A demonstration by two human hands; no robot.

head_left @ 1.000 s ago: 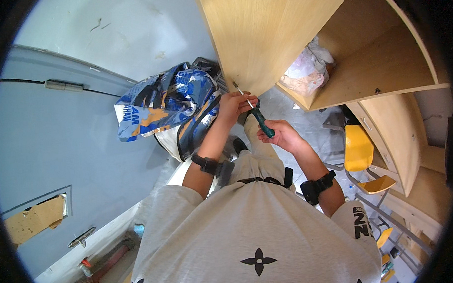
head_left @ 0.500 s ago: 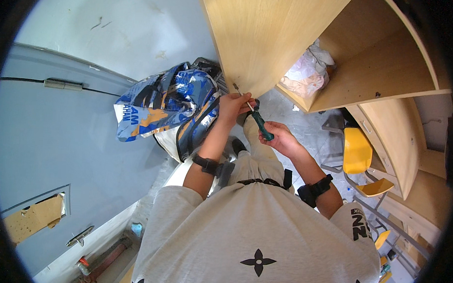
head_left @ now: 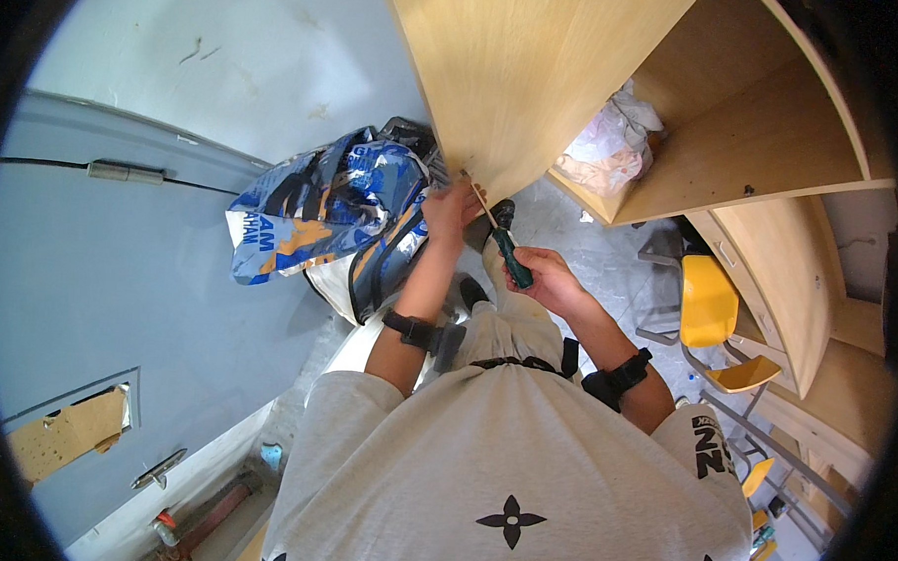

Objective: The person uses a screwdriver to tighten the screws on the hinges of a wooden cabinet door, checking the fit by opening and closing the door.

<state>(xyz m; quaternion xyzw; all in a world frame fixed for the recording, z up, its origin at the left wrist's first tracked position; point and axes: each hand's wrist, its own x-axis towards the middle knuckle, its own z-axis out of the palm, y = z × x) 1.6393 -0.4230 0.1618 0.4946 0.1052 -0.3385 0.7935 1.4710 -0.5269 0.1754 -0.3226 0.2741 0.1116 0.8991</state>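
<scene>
A screwdriver (head_left: 512, 259) with a dark green handle slants up and left from my right hand (head_left: 551, 278), whose fingers are closed around the handle's end. Its thin shaft crosses in front of the fingertips of my left hand (head_left: 449, 209), and the tip reaches the lower corner of a light wooden cabinet door (head_left: 520, 75). My left fingers are curled in close beside the shaft and slightly blurred. Whatever they pinch there is hidden. A small metal fitting at that corner is too small to make out.
Left of my left hand lies a blue, white and orange patterned bag (head_left: 333, 207), against a blue-grey door (head_left: 171, 300). At right stand an open wooden cabinet (head_left: 770, 163) with a white plastic bag (head_left: 612, 143) in it and a yellow chair (head_left: 708, 299). My legs are below my hands.
The screwdriver handle has shifted slightly left and toward me, and more of its shaft shows. My left hand has drawn back a little to the left. The wooden door's upper edge has swung slightly left.
</scene>
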